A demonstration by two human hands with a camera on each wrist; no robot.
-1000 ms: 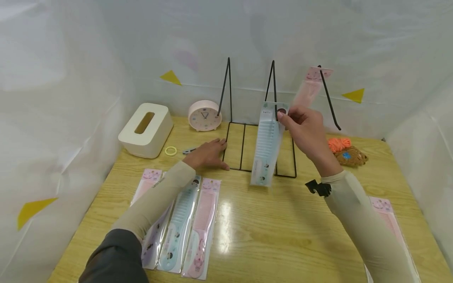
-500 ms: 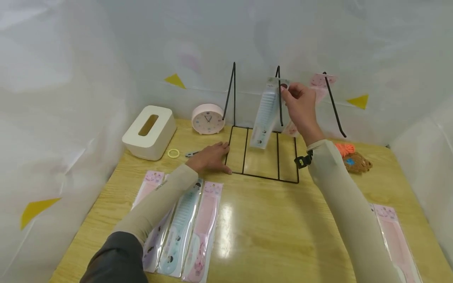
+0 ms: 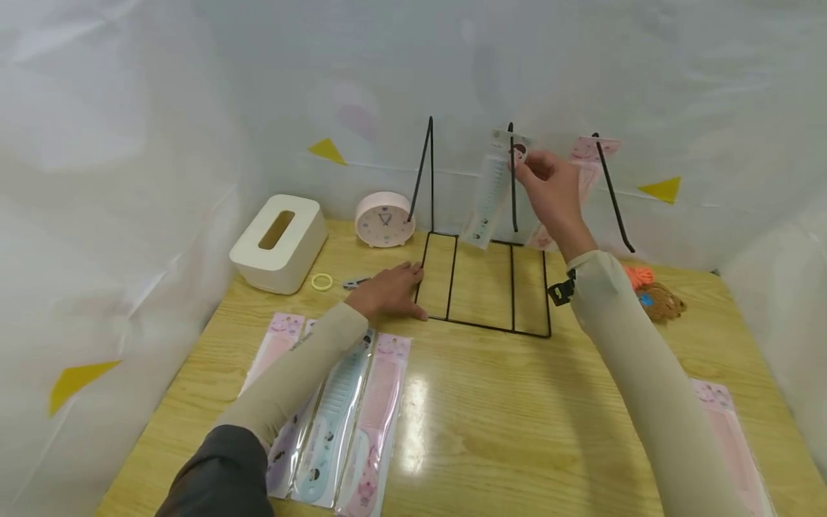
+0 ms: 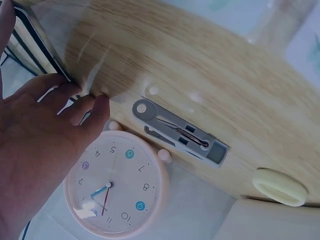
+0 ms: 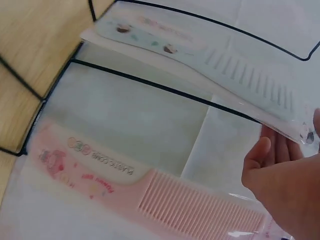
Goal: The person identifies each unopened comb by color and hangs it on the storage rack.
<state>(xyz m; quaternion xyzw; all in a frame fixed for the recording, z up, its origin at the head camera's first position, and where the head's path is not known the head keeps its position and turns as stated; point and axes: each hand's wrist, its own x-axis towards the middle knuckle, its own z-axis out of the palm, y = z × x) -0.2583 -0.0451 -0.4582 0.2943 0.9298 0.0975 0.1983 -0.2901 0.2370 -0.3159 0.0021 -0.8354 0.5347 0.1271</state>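
Observation:
My right hand [image 3: 552, 190] pinches the header card of a packaged light-blue comb [image 3: 489, 194] at its upper right. The comb hangs tilted on the middle arm [image 3: 514, 208] of a black wire rack [image 3: 481, 327]. In the right wrist view, the blue comb [image 5: 170, 52] slants across the top, with fingertips at its header end. A packaged pink comb [image 3: 586, 169] hangs on the rack's right arm, partly behind my right hand. My left hand [image 3: 390, 293] lies at the left side of the rack's base, fingers extended and touching the wire; in the left wrist view a pink clock [image 4: 117, 200] sits beside it.
Several packaged combs [image 3: 377, 402] lie at front left, partly under my left sleeve. Another pink one [image 3: 726, 424] lies at right. A white tissue box [image 3: 281, 244], yellow ring [image 3: 321, 281] and grey folding tool [image 4: 180, 132] stand left; orange cord [image 3: 639, 276] and a brown item [image 3: 660, 301] lie right.
My right hand has raised the blue comb and moved it back along the middle arm, toward the rack's rear. The left hand has stayed at the rack base. The head view has shifted slightly.

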